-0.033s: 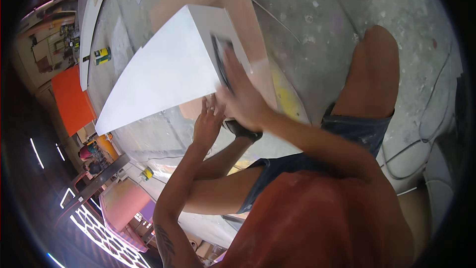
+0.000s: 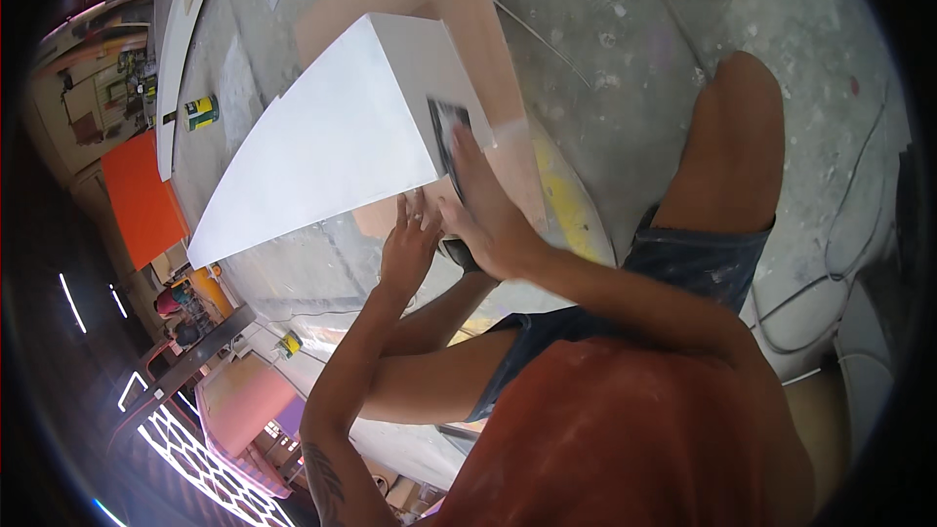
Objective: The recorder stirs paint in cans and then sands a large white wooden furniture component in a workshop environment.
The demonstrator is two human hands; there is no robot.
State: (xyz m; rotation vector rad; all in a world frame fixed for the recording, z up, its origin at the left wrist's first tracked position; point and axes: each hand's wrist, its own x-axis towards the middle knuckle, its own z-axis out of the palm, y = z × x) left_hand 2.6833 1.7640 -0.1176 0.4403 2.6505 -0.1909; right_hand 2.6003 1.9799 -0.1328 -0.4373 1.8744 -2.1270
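Note:
A large white wedge-shaped piece [image 2: 317, 132] has a broad, smooth top with a curved left edge. Its narrower side face is in shade. Against that side lies a long, dark-edged sanding block [image 2: 449, 119], pressed under my right hand [image 2: 493, 220], whose fingers stretch along its back. The hand covers part of the block and is slightly blurred. My left hand [image 2: 408, 249] has its fingers extended and apart, the tips touching the piece's near edge close to its corner. Nothing shows in that hand.
Under the piece lies a brown board [image 2: 488, 29] on the stained concrete floor. Hoses or cables [image 2: 820, 278] curl at right. Yellow-green cans [image 2: 202, 111], a long white strip [image 2: 183, 68] and an orange panel [image 2: 144, 200] stand left. My legs flank the work; another person [image 2: 174, 303] is far left.
My right hand and the sanding block have slid a little toward me along the side face. My left hand stays at the near edge.

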